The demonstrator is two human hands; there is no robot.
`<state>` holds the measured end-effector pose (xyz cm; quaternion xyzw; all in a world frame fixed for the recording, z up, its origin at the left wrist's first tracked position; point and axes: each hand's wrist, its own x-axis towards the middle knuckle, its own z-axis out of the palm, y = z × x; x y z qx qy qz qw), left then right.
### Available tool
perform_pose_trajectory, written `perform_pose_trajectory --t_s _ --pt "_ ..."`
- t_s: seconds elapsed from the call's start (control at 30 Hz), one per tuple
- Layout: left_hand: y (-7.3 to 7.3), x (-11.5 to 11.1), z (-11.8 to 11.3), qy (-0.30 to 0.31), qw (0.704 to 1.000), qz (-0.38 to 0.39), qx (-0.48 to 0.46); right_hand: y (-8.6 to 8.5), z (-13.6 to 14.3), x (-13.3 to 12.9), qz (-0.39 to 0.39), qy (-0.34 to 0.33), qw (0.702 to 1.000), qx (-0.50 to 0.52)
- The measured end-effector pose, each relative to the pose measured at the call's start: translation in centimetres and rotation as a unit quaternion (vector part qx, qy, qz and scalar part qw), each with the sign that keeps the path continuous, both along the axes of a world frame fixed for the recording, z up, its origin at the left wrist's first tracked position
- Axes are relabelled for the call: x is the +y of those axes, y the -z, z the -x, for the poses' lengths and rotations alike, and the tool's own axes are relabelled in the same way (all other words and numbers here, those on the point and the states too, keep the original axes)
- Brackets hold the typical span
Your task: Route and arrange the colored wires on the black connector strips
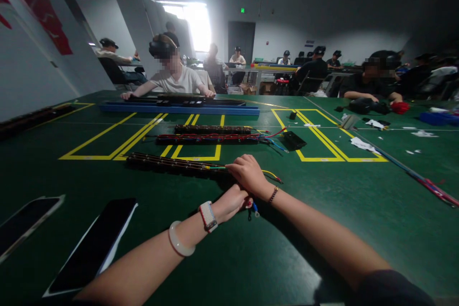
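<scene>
A long black strip [168, 162] with thin wires along its top lies on the green table, its right end hidden by my hands. My right hand [247, 172] is closed over that end, fingertips pinching a yellow-green wire [217, 168]. Past it, a yellow wire [270, 173] with a ring terminal sticks out. Just below, my left hand [234, 201] is closed, its fingers curled around wires mostly hidden in the grip. Out of it hangs a blue wire end [255, 208] with a ring terminal, beside red and black ends.
Beyond lies another black strip [208, 139] with red and blue wires, near a small black tray [294, 140]. Two dark flat panels [95, 244] rest at the left. Across the table [358, 191], a person [179, 74] touches a long blue channel [179, 109]. Paper scraps lie right.
</scene>
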<state>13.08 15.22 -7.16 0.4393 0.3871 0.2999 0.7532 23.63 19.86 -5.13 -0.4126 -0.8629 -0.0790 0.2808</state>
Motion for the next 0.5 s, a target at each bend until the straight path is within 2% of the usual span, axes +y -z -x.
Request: perform_pose_trajectory --t_s 0.17,0.3,0.4,0.5 --pt "-0.1 -0.3 -0.1 -0.002 1.000 -0.014 0.002 -0.1 -0.1 -0.5 -0.001 0.002 1.000 -0.016" --pt "-0.3 -0.3 -0.1 0.007 0.999 -0.048 0.006 0.2 -2.9 -0.9 -0.005 0.012 1.000 0.029" --pt "-0.7 0.3 0.4 0.054 0.986 -0.126 0.097 0.8 -5.9 -1.1 -0.007 0.050 0.998 0.027" --pt "-1.4 0.9 1.1 0.080 0.945 -0.224 0.224 1.6 -8.2 -1.4 0.006 0.068 0.998 -0.002"
